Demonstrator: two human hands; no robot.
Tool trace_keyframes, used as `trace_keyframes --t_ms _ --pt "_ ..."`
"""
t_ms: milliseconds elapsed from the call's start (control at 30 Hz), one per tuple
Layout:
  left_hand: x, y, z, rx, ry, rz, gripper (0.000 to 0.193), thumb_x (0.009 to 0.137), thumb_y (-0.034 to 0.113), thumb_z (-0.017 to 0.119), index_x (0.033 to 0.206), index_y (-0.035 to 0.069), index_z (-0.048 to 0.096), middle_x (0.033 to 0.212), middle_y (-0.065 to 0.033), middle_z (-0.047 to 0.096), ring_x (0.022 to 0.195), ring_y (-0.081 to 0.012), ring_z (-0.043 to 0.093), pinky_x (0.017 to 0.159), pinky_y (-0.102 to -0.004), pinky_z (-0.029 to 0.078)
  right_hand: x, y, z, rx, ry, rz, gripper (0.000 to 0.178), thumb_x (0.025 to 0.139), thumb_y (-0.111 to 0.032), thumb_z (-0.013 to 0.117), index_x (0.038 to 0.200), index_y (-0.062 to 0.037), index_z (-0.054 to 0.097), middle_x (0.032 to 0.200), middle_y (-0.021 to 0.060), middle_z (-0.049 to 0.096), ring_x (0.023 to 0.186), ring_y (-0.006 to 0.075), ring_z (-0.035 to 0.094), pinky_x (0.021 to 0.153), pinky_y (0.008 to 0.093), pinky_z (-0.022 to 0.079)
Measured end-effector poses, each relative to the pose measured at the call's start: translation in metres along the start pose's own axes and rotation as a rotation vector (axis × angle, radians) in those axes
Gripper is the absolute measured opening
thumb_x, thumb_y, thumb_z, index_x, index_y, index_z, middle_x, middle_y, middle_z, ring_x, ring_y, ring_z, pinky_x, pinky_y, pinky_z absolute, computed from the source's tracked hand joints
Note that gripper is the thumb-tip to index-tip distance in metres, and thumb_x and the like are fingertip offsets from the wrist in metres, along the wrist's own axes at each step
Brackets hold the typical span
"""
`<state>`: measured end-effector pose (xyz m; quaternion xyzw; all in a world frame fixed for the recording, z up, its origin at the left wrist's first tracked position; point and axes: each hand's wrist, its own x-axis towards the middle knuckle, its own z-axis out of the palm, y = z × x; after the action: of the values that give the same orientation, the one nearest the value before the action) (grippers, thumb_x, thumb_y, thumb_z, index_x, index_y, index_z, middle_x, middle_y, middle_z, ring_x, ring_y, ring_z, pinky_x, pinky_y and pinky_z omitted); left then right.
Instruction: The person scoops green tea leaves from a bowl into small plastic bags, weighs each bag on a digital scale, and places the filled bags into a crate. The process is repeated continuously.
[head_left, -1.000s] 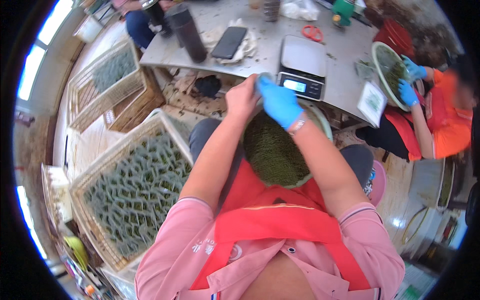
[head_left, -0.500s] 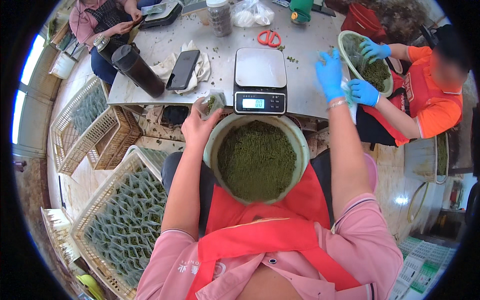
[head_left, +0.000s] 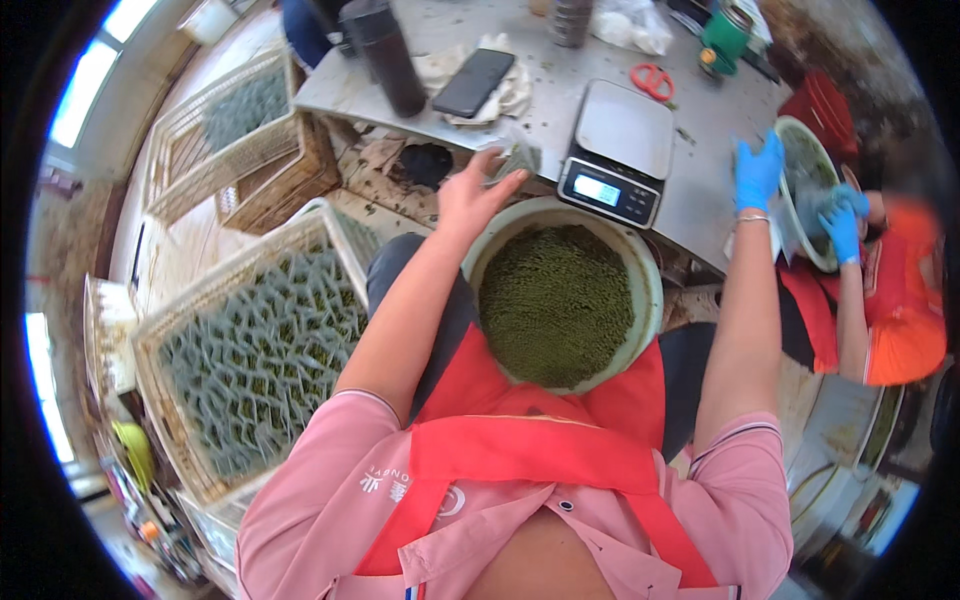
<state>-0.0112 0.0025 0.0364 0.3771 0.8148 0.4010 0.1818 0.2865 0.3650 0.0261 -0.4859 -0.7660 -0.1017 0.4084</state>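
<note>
A small clear plastic bag (head_left: 518, 158) with green contents is pinched between the thumb and fingers of my left hand (head_left: 474, 196), at the table edge left of the scale. My gloved right hand (head_left: 759, 175) is over the table's right side, its fingers extended and nothing visible in them. Between my knees sits a round pale basin (head_left: 650, 290) full of small green berries (head_left: 555, 310), seemingly peppercorns. A digital scale (head_left: 625, 130) stands on the table just beyond the basin, its plate bare and its display lit.
Left of me, a crate (head_left: 190, 445) holds rows of filled bags; further crates (head_left: 165, 190) stand behind. The metal table (head_left: 545, 75) carries a phone (head_left: 474, 82), dark bottle (head_left: 385, 60) and red scissors (head_left: 652, 82). At right, a co-worker's gloved hands (head_left: 842, 228) work at another basin (head_left: 795, 225).
The view has swung, shifting the scene. My left hand still holds the bag near the scale. My right hand's fingers, spread and blurred before, are now closer together and nearer the co-worker's basin.
</note>
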Motion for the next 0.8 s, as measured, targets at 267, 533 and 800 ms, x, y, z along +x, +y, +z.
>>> trace_keyframes --t_ms 267,533,800 --pt "-0.003 -0.029 -0.004 -0.347 0.04 -0.008 0.053 0.085 0.047 0.057 0.116 0.004 0.058 0.083 -0.0144 0.067 0.066 -0.0196 0.067 0.069 -0.0316 0.049 0.02 0.115 0.037 -0.079 -0.278 0.232 0.034 0.085 -0.024 0.046 0.103 -0.0004 0.062 0.1 0.0275 0.06 0.092 0.0414 0.058 0.08 0.0454 0.046" --pt "-0.012 -0.039 -0.03 -0.649 0.131 0.02 0.045 0.09 0.043 0.053 0.111 0.004 0.06 0.091 -0.0096 0.065 0.058 -0.0173 0.065 0.058 -0.0279 0.048 -0.035 -0.134 -0.067 0.634 0.083 0.027 0.029 0.093 -0.014 0.045 0.112 0.0 0.06 0.108 0.0149 0.063 0.098 0.0241 0.059 0.088 0.0336 0.044" --pt "-0.112 -0.104 -0.202 0.044 0.555 -0.142 0.041 0.091 0.044 0.049 0.108 0.011 0.065 0.066 -0.0078 0.063 0.049 -0.0134 0.058 0.055 -0.0314 0.048 -0.116 -0.134 -0.093 0.609 -0.164 -0.134 0.032 0.094 -0.015 0.048 0.12 0.003 0.054 0.118 0.0179 0.058 0.105 0.0267 0.057 0.093 0.0337 0.044"
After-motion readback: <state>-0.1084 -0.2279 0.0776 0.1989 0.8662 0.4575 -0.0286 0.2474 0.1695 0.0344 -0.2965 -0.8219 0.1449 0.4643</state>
